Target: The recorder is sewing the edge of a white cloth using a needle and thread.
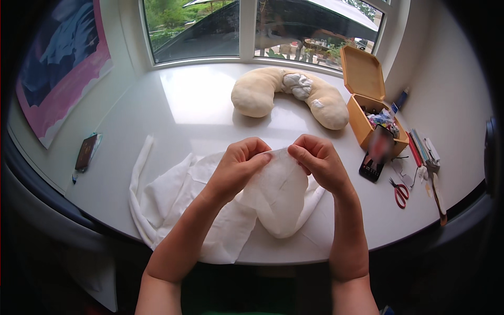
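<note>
A large piece of thin white fabric (pixel 226 231) lies rumpled across the near middle of the white table. Part of it is lifted, its upper edge stretched between my two hands, and a rounded fold hangs below. My left hand (pixel 242 160) pinches that edge between thumb and fingers. On the other side, my right hand (pixel 316 159) pinches the same edge a short way off. The hanging part is sheer enough to show creases through it. Whether the fabric is a sewn garment or a loose cloth I cannot tell.
A cream U-shaped neck pillow (pixel 254 94) rests near the window. At right stand an open wooden box (pixel 362 123) full of small items, a phone (pixel 371 170) leaning against it, red-handled pliers (pixel 401 195) and several slim tools (pixel 417 147). A brown booklet (pixel 86 152) lies far left.
</note>
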{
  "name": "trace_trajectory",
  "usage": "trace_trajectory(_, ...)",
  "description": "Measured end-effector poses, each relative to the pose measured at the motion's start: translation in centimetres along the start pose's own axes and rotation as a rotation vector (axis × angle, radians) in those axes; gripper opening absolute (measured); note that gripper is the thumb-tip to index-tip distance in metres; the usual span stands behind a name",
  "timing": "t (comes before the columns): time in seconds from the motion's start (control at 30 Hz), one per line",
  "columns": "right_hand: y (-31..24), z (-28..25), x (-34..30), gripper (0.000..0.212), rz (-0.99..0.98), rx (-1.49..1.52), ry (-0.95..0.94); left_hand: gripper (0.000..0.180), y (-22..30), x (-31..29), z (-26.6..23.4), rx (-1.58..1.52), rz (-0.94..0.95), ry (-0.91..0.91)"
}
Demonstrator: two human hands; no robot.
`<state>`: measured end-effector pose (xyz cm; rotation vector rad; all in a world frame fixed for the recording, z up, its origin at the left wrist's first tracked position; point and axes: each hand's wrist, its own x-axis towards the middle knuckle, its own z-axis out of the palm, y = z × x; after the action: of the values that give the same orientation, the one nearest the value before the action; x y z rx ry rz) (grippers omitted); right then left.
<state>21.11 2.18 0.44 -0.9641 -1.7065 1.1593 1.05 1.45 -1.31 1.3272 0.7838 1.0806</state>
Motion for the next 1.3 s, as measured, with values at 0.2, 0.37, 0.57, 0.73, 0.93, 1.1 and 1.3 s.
trace_trajectory(0.2,0.4,0.3,-0.1,0.023,-0.003,-0.111,0.004,0.01,-0.3,0.1,0.0,-0.095,0.0,0.045)
trace_trajectory(0.37,0.2,0.5,0.0,0.018,0.024,0.034,0.154,0.01,-0.4,0.2,-0.6,-0.174,-0.056,0.061)
trace_trajectory(0.57,-0.8,0.6,-0.3,0.005,-0.413,-0.203,0.231,0.012,-0.2,0.3,-0.8,-0.199,-0.086,0.071)
trace_trajectory(0.73,-2.1,0.8,-1.4,0.011,-0.32,-0.284,0.179,0.014,0.1,0.1,-0.9,-0.222,-0.082,0.061)
trace_trajectory(0.93,-2.3,1.1,-1.6,0.008,-0.326,-0.467,0.116,0.014,0.1,0.0,-0.9,-0.216,-0.04,0.03)
trace_trajectory(1.1,-2.7,1.2,-1.7,0.01,-0.281,-0.526,0.061,0.013,0.2,-0.2,-0.8,-0.204,-0.064,0.027)
trace_trajectory(1.3,-2.2,1.3,-1.5,0.011,-0.356,-0.574,0.081,0.012,-0.1,-0.1,-0.7,-0.151,-0.045,0.001)
